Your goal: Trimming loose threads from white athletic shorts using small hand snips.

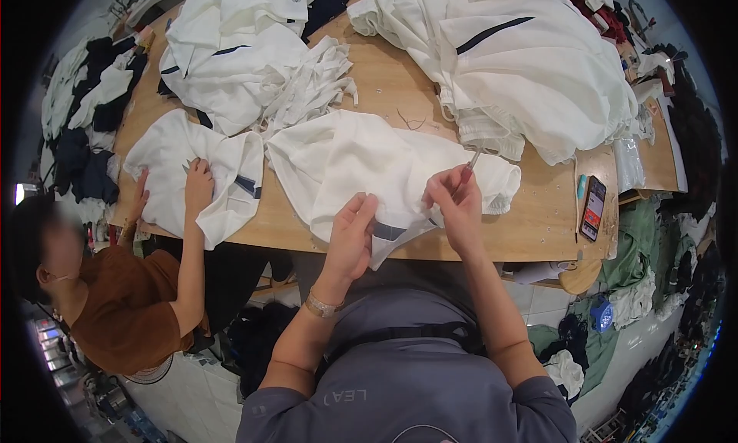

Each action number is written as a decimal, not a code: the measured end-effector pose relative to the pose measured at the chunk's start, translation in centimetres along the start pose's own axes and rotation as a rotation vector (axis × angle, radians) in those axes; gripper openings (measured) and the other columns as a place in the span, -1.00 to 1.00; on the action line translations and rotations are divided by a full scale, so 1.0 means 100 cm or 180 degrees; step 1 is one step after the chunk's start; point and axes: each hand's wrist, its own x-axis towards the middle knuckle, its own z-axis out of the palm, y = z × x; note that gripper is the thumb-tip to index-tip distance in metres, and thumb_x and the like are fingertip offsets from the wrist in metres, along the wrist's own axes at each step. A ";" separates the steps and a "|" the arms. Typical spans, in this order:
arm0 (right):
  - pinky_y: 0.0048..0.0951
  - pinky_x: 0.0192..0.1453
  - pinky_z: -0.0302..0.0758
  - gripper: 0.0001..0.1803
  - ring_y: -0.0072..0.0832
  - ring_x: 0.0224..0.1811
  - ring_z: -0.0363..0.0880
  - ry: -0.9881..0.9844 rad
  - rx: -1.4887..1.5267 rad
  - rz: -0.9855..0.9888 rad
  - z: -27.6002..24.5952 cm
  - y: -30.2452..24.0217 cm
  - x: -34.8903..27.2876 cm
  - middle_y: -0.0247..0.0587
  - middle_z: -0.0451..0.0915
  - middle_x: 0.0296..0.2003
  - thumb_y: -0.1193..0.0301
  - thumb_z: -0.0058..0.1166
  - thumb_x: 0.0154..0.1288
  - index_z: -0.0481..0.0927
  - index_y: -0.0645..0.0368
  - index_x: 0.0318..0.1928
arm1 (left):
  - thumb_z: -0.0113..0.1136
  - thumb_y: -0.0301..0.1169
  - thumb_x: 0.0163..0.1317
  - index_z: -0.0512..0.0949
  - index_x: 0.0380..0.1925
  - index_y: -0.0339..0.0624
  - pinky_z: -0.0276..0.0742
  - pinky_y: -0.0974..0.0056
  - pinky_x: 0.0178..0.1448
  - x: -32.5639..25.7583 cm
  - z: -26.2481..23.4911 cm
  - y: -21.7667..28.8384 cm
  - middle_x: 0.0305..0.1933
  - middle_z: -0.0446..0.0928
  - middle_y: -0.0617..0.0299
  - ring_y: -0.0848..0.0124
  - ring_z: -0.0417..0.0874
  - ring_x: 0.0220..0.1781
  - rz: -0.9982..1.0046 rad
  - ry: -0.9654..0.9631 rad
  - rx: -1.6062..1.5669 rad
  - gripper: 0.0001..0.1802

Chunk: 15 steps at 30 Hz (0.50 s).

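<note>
A white garment (346, 155) with an elastic-gathered end lies spread on the table in front of me, its near edge lifted over the table's front edge. My left hand (351, 235) is closed on that near edge, thumb and fingers pinching the cloth beside a navy patch (389, 232). My right hand (457, 212) is closed around a small tool (466, 172) with a red handle and a slim metal tip pointing away from me; its exact kind is unclear. The right fingertips also pinch together close to the cloth, but what is between them is too small to make out.
On the left a co-worker (131, 305) handles another white garment (165, 162) with a small pointed metal tool. White garments (231, 59) and a heap of white strips (311, 82) lie at the back left; a larger white pile (530, 74) is back right. A phone (593, 207) lies at the table's right.
</note>
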 end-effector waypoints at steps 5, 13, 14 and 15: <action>-0.65 -0.35 0.31 -0.61 -0.68 -0.40 0.33 -0.0102 -0.0449 -0.0117 0.012 0.000 -0.020 -0.36 0.36 -0.44 0.60 0.14 0.07 0.11 0.09 -0.39 | -0.08 -0.34 0.32 0.42 -0.30 -0.21 0.40 0.52 -0.26 0.001 -0.004 0.000 -0.29 0.50 0.34 0.63 0.49 -0.25 0.0058 -0.0294 -0.0072 -0.83; -0.67 -0.44 0.27 -0.67 -0.66 -0.52 0.27 0.0393 -0.1205 -0.0618 0.011 0.007 -0.028 -0.40 0.33 -0.51 0.54 0.20 0.03 0.25 0.17 -0.35 | -0.28 -0.24 0.39 0.28 0.07 -0.43 0.42 0.20 0.13 -0.011 0.026 -0.010 0.10 0.35 0.02 0.26 0.42 0.12 0.0575 -0.0714 0.0619 -0.54; -0.67 -0.47 0.26 -0.71 -0.69 -0.54 0.26 0.0562 -0.0415 -0.0197 0.002 0.005 -0.027 -0.43 0.33 -0.52 0.57 0.14 0.07 0.24 0.13 -0.37 | -0.23 -0.31 0.37 0.33 0.00 -0.41 0.40 0.23 0.15 -0.013 0.030 -0.009 0.06 0.38 0.04 0.30 0.42 0.12 0.0600 -0.0627 0.0649 -0.62; -0.67 -0.50 0.25 -0.74 -0.72 -0.57 0.25 0.0723 0.0381 0.0221 -0.004 0.001 -0.026 -0.45 0.34 -0.54 0.60 0.09 0.11 0.23 0.09 -0.39 | -0.23 -0.31 0.37 0.33 0.00 -0.41 0.40 0.23 0.15 -0.014 0.030 -0.009 0.06 0.38 0.04 0.30 0.42 0.12 0.0593 -0.0640 0.0641 -0.62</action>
